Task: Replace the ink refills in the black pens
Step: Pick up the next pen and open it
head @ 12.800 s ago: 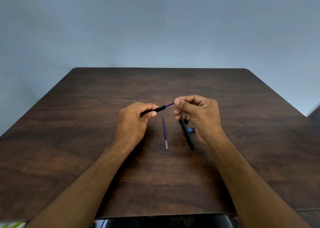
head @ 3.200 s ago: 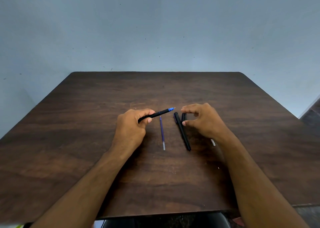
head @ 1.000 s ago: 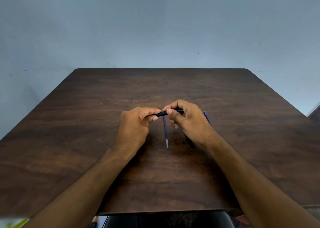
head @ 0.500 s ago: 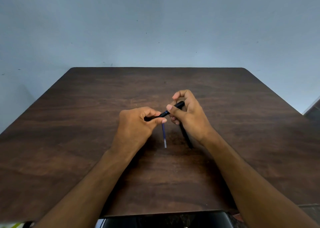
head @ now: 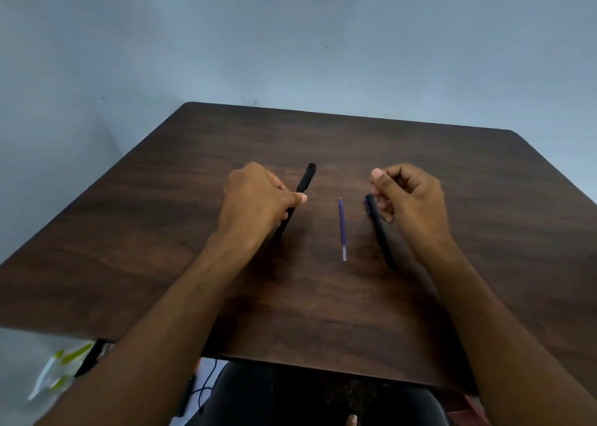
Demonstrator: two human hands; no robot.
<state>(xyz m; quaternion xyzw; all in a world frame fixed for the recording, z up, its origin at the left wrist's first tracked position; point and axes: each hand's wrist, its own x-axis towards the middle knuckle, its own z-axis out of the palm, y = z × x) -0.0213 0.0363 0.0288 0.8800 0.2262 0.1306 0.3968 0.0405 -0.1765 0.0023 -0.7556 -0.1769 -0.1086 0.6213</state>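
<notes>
Pens lie either side of the loose refill (head: pixel 342 228) on the table (head: pixel 484 215): left hand (head: pixel 258 199) pinches one pen (head: pixel 302 192), while right hand (head: pixel 407 196), loosely curled and empty, hovers over the other pen (head: pixel 381 231). Set the held one down well clear of the refill, I'd say, then lift the other by its barrel.

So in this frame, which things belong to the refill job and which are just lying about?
Job:
- capped black pen held in left hand
- second black pen on table, under right hand
- loose blue refill

Lying about:
- plastic packet and cables on the floor
</notes>
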